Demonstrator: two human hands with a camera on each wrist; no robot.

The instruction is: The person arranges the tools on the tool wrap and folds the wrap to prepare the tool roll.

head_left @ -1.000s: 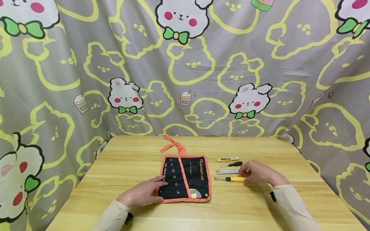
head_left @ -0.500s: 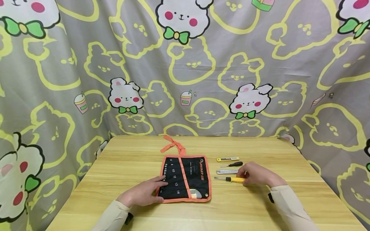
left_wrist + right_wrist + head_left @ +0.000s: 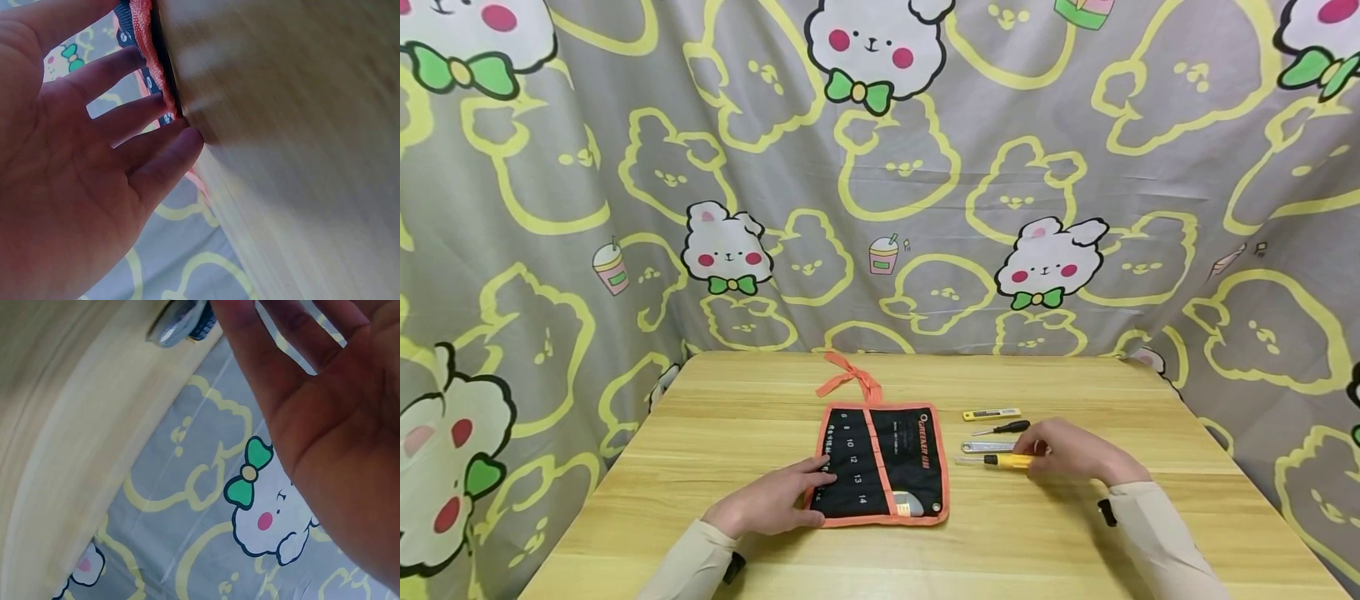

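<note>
In the head view my right hand point(image 3: 1069, 452) pinches the yellow handle of a flat-bladed screwdriver point(image 3: 1011, 461), whose shaft points left. A silver wrench point(image 3: 985, 447) lies just behind it, its right end covered by the fingers. My left hand point(image 3: 769, 500) rests on the left edge of a black tool pouch point(image 3: 910, 454) with orange trim, fingers extended. Numbers run down the pouch's left panel, and a grey item point(image 3: 910, 503) shows at its lower right. In the left wrist view, the fingers point(image 3: 128, 119) reach the pouch's orange border point(image 3: 156, 69).
Behind the wrench lie a small black-handled screwdriver point(image 3: 1011, 427) and a flat yellow case point(image 3: 992, 414). Orange ties point(image 3: 850, 375) stretch from the pouch's far edge. A patterned curtain point(image 3: 880, 183) surrounds the wooden table point(image 3: 737, 400) at the back and sides.
The yellow screwdriver has shifted slightly upward in the head view and its shaft is now blurred, with the right hand still on its handle. The left hand and pouch stay put.
</note>
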